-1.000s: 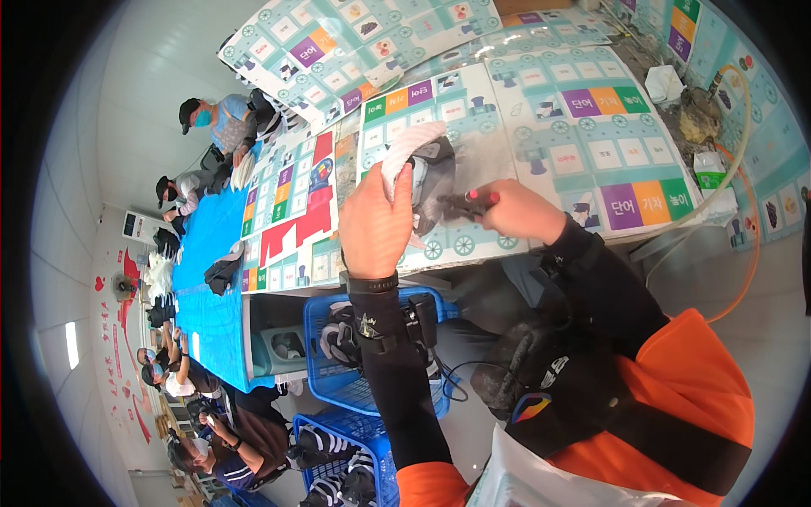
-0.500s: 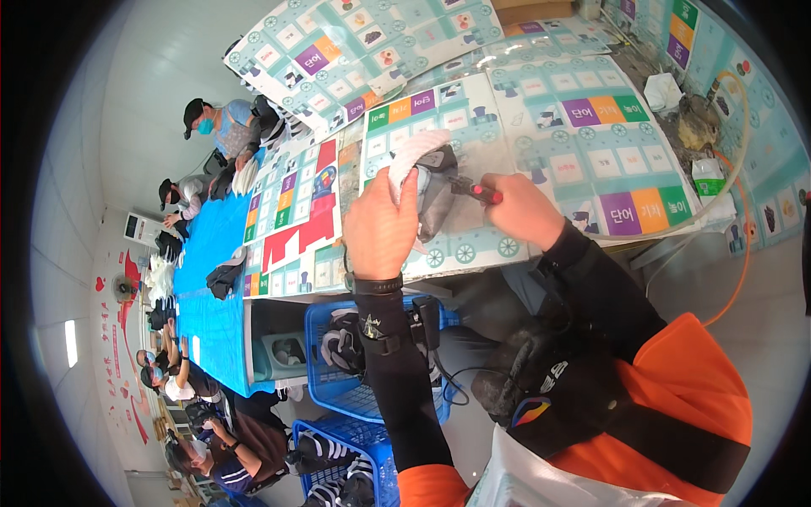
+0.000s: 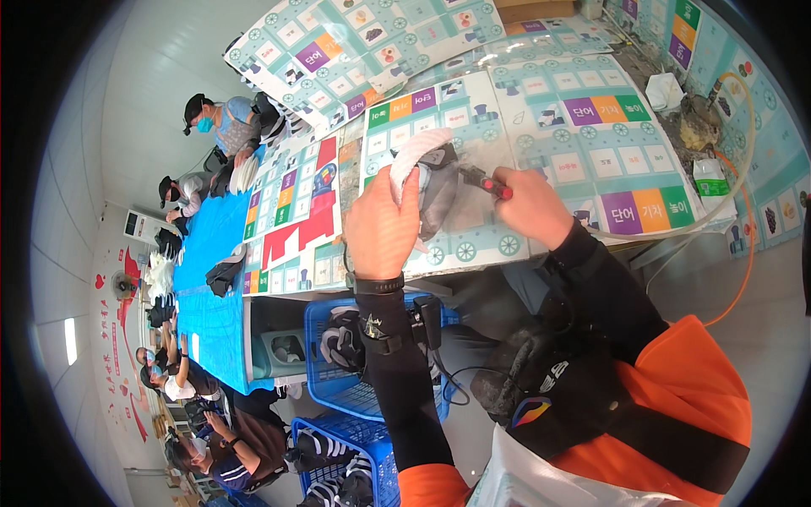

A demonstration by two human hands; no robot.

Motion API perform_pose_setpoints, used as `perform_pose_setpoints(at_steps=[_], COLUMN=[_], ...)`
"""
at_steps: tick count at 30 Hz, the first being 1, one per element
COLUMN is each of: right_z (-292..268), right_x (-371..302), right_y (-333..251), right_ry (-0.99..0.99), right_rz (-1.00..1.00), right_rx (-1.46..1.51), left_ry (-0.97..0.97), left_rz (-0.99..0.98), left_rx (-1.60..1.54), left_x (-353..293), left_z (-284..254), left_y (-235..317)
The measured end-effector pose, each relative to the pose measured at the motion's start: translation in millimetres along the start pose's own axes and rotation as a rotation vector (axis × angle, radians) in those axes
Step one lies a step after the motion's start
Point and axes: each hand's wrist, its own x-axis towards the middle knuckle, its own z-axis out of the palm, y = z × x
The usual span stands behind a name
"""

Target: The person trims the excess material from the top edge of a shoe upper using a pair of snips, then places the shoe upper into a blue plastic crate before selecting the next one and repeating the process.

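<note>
My left hand [image 3: 380, 232] is closed around a grey-and-black shoe [image 3: 438, 198] with a pale sole, held on its side over the table. The sole curves up along the thumb, and the far fingers are hidden behind the shoe. To its right, my right hand [image 3: 532, 204] grips a small black-and-red hand tool [image 3: 490, 184]. The tool's tip points at the grey upper. Motion blurs that end, so I cannot tell its exact kind or whether it touches the shoe.
Printed sheets cover the table [image 3: 583, 160]. A blue-covered table [image 3: 203, 313] runs to the left, with a dark shoe [image 3: 225, 272] on it and several people along it. Blue baskets [image 3: 342, 393] of shoes stand below. A hose [image 3: 748, 127] loops down at right.
My right hand and the tool have moved slightly right, a little away from the shoe. My left hand and the shoe stay almost in place.
</note>
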Motion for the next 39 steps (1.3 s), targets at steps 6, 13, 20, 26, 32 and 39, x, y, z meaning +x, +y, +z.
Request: perform_pose_setpoints(at_steps=[6,13,20,26,32,39], right_z=[-1,-2,4,-48,-126,-27], right_x=[-5,-2,-2,-1,35,9], right_y=[8,2,5,75,252,95], right_ry=[-0.165,0.0,-0.496,-0.111,0.155,0.099], right_rz=[0.037,0.023,0.156,-0.017,0.043,-0.349], right_rx=[0.02,0.074,0.183,-0.007,-0.835,-0.539], left_ry=[-0.041,-0.003,0.011,0.351,0.705,0.899], left_rz=[-0.019,-0.012,-0.006,-0.364,-1.073,-0.434], left_rx=[-0.028,-0.049,-0.03,-0.201,-0.983,-1.603], left_x=[-2,-7,-13,-105,-253,-235], left_z=[1,-2,-1,-60,-41,-142], left_y=[5,3,-21,-41,-108,-336])
